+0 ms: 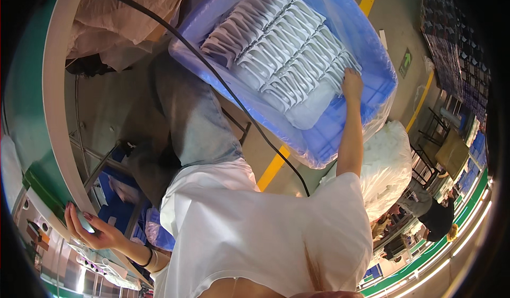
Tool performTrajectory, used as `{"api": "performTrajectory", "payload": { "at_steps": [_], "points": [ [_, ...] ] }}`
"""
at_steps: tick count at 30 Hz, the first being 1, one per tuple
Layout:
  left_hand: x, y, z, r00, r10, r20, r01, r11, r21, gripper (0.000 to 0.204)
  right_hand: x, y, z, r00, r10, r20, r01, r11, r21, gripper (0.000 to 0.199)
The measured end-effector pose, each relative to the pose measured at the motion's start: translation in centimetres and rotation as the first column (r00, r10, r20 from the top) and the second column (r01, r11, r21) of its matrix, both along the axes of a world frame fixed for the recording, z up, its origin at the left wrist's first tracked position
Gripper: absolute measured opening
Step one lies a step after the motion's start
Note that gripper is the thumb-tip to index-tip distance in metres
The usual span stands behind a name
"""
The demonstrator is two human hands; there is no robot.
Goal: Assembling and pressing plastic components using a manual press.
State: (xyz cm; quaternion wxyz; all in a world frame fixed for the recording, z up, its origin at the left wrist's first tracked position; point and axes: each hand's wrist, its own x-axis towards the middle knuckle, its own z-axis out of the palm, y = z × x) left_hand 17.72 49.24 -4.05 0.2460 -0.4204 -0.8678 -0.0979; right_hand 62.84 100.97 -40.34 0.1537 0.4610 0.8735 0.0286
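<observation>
A large blue bin [366, 117] lined with clear plastic stands in front of me. Inside it, white curved plastic parts [281, 37] lie packed in several slanting rows. My right hand [352, 84] reaches into the bin, its fingers closed at the right end of the nearest row, on one of those parts; the fingertips are partly hidden. Out to the left, my left hand [95, 232] is raised beside the green-topped workbench [40, 101], palm up. Its fingers curl round a small pale piece [86, 223], whose shape is mostly hidden.
A black cable [212, 75] hangs across the view before the bin. A translucent bag of white items [393, 165] stands right of it. Stacked dark trays [457, 37] rise at the far right, with a co-worker [433, 213] below them. Blue crates [114, 202] sit under the workbench.
</observation>
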Motion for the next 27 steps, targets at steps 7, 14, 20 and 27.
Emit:
{"api": "performTrajectory", "payload": {
  "at_steps": [7,14,20,27],
  "points": [
    [-0.1,0.2,0.2,1.0,-0.009,-0.005,0.009,1.0,-0.025,0.029,0.9,-1.0,-0.8,0.992,-0.023,-0.122,0.03,0.998,0.055,0.029],
    [0.0,0.1,0.1,0.999,0.015,-0.036,-0.017,0.999,-0.037,0.029,-1.7,0.0,-1.4,0.993,0.103,0.06,-0.114,0.97,0.215,0.017],
    [-0.4,-0.2,-0.1,1.0,-0.003,-0.028,0.003,1.0,-0.009,0.028,-0.6,1.9,-4.4,0.944,0.092,0.317,-0.076,0.995,-0.062,0.013],
    [-0.3,-0.2,0.1,0.998,0.001,-0.064,-0.005,0.999,-0.051,0.027,0.0,1.8,-1.2,0.942,0.211,0.26,-0.173,0.971,-0.163,0.025]
  ]
}}
